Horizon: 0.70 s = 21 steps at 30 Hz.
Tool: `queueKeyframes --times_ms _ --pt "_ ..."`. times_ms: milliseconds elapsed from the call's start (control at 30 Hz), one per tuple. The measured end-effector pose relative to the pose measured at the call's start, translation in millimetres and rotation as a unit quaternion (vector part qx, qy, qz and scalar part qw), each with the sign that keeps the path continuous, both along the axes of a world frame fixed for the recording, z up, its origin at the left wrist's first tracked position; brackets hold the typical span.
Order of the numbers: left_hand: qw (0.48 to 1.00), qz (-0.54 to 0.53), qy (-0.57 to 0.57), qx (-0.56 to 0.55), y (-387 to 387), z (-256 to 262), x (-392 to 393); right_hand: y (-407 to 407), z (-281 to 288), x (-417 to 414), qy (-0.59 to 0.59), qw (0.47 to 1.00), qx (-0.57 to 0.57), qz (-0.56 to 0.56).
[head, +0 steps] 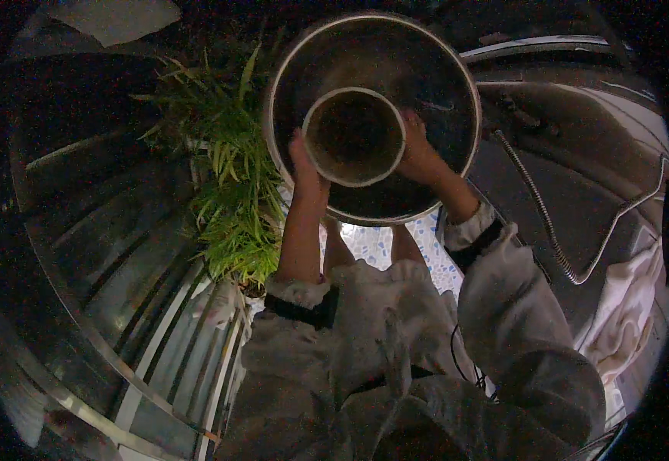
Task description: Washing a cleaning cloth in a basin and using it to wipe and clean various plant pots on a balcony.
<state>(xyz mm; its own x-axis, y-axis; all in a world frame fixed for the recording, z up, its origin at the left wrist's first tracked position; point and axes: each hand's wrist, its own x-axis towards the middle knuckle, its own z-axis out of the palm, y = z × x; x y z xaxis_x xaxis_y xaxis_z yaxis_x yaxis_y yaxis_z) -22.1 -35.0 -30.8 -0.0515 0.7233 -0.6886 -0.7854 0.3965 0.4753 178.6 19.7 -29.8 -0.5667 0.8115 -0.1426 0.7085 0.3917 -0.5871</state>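
In dim light, both hands are around a small round vessel [355,138] with a pale rim and a dark inside. My left hand [307,164] grips its left side. My right hand [421,151] is against its right side, with the fingers partly hidden behind the wall. Beyond and around it is a larger round basin-like container [435,75], dark inside with a light rim. My forearms cross over its near edge. Whether the small vessel touches the larger one, I cannot tell; its contents are too dark to make out.
Leafy green plants [228,173] grow left of the large container, beside slatted metal bars [161,340]. A flexible metal hose [542,216] loops at the right over a dark surface [547,178]. Light cloth [628,305] hangs at the far right. Below lies a blue-flecked floor [432,248].
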Motion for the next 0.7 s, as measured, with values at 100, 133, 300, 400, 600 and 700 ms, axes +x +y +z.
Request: queueKeyframes --times_ms 100,133,300,400,600,700 --pt "1.0 -0.018 0.005 0.006 -10 29 -4 1 31 -10 0.147 0.976 -0.156 -0.029" --pt "1.0 -0.029 0.006 0.003 -10 43 -3 1 40 -10 0.198 0.954 -0.219 -0.045" --pt "0.997 -0.08 -0.001 -0.009 -14 85 -1 -8 74 -2 0.184 0.938 -0.286 -0.071" --pt "0.992 -0.129 -0.002 0.004 -33 73 -7 -14 106 -3 0.22 0.919 -0.322 -0.058" --pt "0.98 -0.195 0.026 -0.027 -59 124 -9 -47 114 15 0.274 0.902 -0.329 -0.06" --pt "0.977 -0.209 0.031 0.005 -77 134 -15 -54 150 5 0.323 0.885 -0.328 -0.065"
